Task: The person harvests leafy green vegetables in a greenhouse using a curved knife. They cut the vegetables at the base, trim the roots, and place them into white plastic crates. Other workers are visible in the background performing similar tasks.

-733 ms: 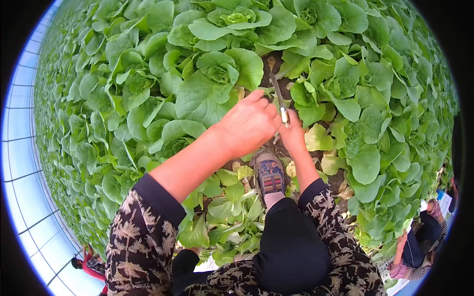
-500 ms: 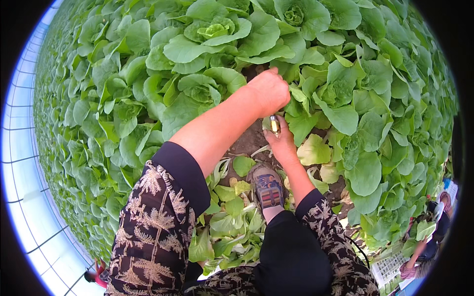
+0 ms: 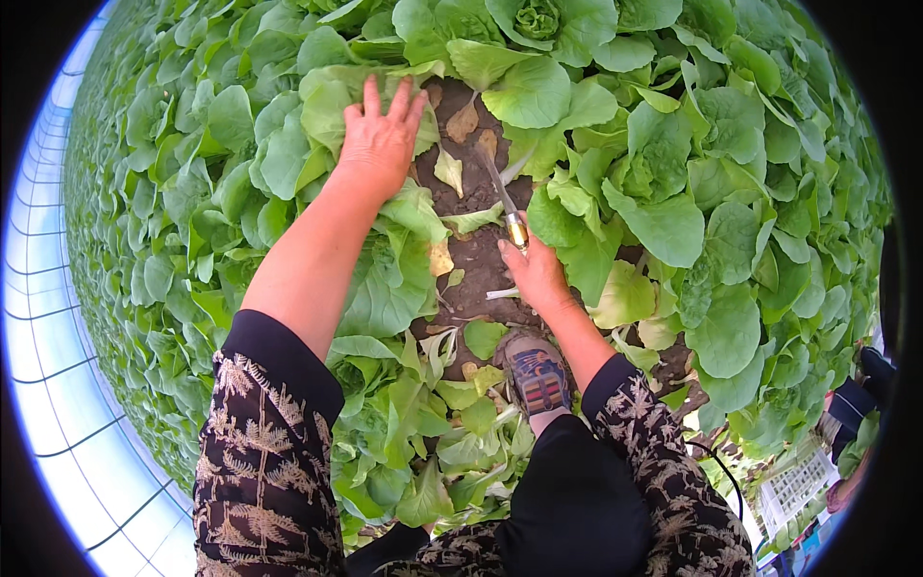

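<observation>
pressing lettuce (image 3: 332,115), right hand (image 3: 536,274) gripping knife (image 3: 502,197)

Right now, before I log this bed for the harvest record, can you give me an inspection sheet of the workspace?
Surface: bare soil patch between plants.
Job's things: knife, blade pointing away; leafy green plant under the left hand.
Clutter: cut leaves piled by a shoe; yellowed leaves on the soil.
Grips: left hand flat, fingers spread; right hand closed on the knife.
Cables: nothing seen.
Surroundings: dense green rows; white crate lower right.
</observation>
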{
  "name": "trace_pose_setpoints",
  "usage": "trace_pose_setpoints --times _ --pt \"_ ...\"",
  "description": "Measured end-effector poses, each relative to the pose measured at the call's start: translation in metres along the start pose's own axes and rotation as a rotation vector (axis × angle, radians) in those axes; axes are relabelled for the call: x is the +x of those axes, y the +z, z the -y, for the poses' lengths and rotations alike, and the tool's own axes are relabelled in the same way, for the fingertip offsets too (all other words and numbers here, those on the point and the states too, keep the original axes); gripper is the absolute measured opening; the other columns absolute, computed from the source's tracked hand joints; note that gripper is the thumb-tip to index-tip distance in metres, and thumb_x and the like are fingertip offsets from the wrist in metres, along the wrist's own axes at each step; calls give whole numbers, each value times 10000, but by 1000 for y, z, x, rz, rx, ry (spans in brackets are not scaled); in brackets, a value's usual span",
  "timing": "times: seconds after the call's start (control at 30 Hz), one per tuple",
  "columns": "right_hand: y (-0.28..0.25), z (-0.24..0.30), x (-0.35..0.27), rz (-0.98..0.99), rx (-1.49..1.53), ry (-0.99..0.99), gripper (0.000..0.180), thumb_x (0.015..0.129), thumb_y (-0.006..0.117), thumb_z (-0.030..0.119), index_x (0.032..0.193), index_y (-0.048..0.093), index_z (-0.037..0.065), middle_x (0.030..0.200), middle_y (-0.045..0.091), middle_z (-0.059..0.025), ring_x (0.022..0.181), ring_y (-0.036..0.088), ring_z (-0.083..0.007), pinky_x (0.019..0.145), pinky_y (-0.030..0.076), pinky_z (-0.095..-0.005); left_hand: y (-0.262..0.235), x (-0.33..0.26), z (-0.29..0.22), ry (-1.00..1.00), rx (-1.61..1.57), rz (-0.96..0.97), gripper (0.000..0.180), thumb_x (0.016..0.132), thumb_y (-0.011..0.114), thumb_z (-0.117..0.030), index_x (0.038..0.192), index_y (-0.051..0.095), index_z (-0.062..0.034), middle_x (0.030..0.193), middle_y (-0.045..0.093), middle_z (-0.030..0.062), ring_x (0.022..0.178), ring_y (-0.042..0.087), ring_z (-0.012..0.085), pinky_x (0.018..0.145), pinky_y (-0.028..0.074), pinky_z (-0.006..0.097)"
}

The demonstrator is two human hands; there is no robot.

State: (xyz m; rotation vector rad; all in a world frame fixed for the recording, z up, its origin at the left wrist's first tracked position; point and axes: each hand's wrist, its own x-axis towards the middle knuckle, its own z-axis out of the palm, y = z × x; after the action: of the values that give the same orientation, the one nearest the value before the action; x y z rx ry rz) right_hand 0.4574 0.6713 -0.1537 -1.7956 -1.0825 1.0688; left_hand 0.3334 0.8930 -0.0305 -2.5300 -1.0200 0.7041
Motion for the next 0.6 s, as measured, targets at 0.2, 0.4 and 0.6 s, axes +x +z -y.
trace_pose_setpoints --times 0.2,0.4,0.6 --pt "-5 28 22 -135 -258 -266 462 897 628 189 1300 449 48 1037 586 -172 925 574 -294 856 453 -403 12 -10 5 -167 -127 55 873 751 635 -58 1511 240 -228 1575 170 87 1292 374 441 849 472 527" --pt "-11 48 63 -38 -124 -169 551 855 664 203 1366 475 117 1169 623 -197 1018 616 -324 918 468 -372 24 -17 1 -235 -242 75 821 773 646 -72 1495 258 -123 1373 397 96 1108 496 337 844 492 475" --pt "1 44 107 34 -47 -243 638 777 749 151 1367 509 193 1082 683 -143 815 665 -214 782 518 -315 34 -27 -10 -342 -355 63 793 765 642 -58 1472 282 -65 1274 432 105 1078 504 328 837 510 451"
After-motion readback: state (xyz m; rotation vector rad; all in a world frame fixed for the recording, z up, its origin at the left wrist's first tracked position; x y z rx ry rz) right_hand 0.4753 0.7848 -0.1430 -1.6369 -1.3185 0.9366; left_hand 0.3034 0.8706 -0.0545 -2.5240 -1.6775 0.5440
